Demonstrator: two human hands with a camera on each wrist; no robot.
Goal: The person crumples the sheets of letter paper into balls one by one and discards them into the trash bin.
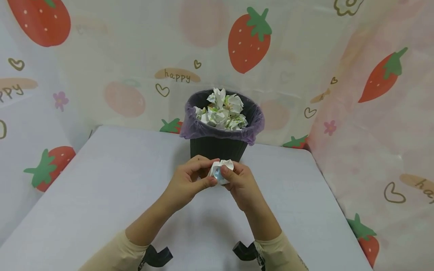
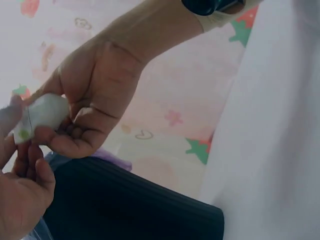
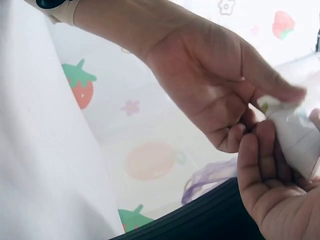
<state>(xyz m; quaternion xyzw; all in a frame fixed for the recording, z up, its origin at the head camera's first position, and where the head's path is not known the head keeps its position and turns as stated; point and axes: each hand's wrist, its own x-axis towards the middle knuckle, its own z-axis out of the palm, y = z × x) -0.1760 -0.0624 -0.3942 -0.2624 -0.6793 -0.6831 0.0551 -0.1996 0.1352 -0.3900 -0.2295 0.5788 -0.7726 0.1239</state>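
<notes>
Both hands meet in front of the bin, above the white table, around a small wad of crumpled paper (image 1: 218,174). It is white with a pale blue patch, and a green spot shows on the paper (image 2: 47,112) in the left wrist view. My right hand (image 1: 242,184) grips it, thumb across its front. From the left, my left hand (image 1: 186,182) pinches its edge between thumb and fingers. In the right wrist view the left thumb lies along the top of the paper (image 3: 297,142). Some fingertips are hidden behind the wad.
A dark ribbed bin (image 1: 217,148) lined with a purple plastic bag (image 1: 200,130) stands at the back of the table (image 1: 112,195). Several crumpled papers (image 1: 220,113) fill it near the rim. Strawberry-printed sheets (image 1: 135,49) hang behind and along both sides.
</notes>
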